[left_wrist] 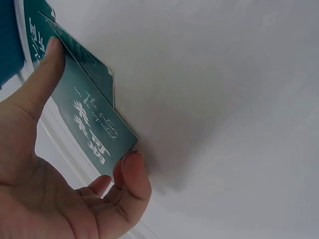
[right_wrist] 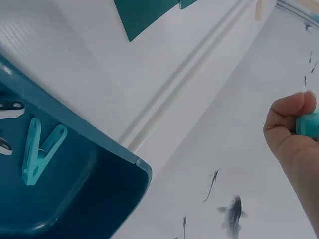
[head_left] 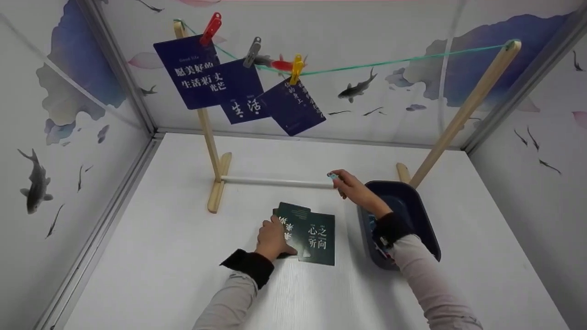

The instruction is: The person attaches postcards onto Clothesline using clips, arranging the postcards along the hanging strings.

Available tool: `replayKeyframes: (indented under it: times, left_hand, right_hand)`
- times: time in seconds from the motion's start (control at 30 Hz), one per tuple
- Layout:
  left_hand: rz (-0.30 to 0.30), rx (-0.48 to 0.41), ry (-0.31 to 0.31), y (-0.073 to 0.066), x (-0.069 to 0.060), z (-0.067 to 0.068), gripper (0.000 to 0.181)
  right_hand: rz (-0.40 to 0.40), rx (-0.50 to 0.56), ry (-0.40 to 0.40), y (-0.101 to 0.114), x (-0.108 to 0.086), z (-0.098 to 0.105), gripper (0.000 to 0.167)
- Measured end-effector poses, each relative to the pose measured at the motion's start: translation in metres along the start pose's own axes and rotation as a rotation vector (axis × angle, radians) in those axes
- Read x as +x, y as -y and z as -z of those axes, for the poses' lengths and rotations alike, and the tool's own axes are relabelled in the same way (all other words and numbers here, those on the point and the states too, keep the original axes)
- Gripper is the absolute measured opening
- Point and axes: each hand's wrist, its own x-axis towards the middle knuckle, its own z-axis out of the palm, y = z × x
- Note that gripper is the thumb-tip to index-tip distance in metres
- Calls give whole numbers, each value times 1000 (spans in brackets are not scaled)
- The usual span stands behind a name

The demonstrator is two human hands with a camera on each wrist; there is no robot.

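Walls (head_left: 59,243): white, printed with fish and blue patches; to either side of, and beyond, the left hand (head_left: 271,238) and the right hand (head_left: 355,189).
Worktop (head_left: 160,275): white; beneath both hands.
Rack (head_left: 467,110): two wooden posts beyond the hands, one farther left, one farther right; a white bar (head_left: 279,182) joins them low down. In the head view the right hand covers the bar's right end.
Line (head_left: 403,60): green; strung between the post tops, beyond the hands.
Tub (head_left: 407,199): dark blue; just right of the right hand, hiding part of the rack's right foot. The right forearm crosses it, screening some contents.
Blue cards (head_left: 192,87): three, overlapping; hung from the line, beyond the left hand.
Green cards (head_left: 296,220): overlapping; at the left hand, one projecting to its right. Exact count cannot be told.
Left hand: fingers bent, thumb spread from them, gripping the green cards and masking some lettering.
Right hand: fingertips drawn together, pinching a teal clip (head_left: 333,176), mostly hidden.
Wristbands (head_left: 250,266): black; one behind each hand.
Red clip (head_left: 211,30), grey clip (head_left: 252,52), yellow clip (head_left: 296,68): one per blue card, beyond both hands.
Loose clips (right_wrist: 34,154): teal, and white-and-black; in the tub, nearer the body than the right hand.
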Motion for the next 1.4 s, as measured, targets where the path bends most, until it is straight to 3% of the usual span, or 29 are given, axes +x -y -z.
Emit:
replayKeyframes:
  times: [0.17, 0.3, 0.53, 0.73, 0.87, 1.0, 1.13, 1.23, 1.4]
  left_hand:
    - [68, 47, 59, -1, 4, 7, 105]
    - [60, -33, 83, 0, 8, 17, 94]
    - [-137, -239, 38, 4, 16, 43, 67]
    - [-181, -247, 11, -5, 17, 69, 73]
    - [-226, -291, -60, -13, 18, 80, 46]
    - [-347, -337, -145, -20, 20, 85, 18]
    - [-430, -273, -157, -26, 22, 88, 21]
    - [-453, -242, -126, -31, 23, 90, 26]
    - [-526, -318, -34, -35, 22, 94, 50]
  right_hand:
    - [10, 66, -26, 3, 2, -1, 27]
    - [34, 76, -46, 6, 1, -1, 23]
    - [54, 70, -67, 33, -8, 1, 21]
    - [90, 54, -96, 40, -9, 1, 22]
    - [75, 74, -132, 41, -8, 0, 23]
    - [70, 107, -161, 28, -2, 0, 22]
    - [78, 123, -176, 14, 4, 1, 24]
    - [58, 116, -177, 23, 2, 1, 26]
    - [32, 130, -164, 43, -2, 3, 29]
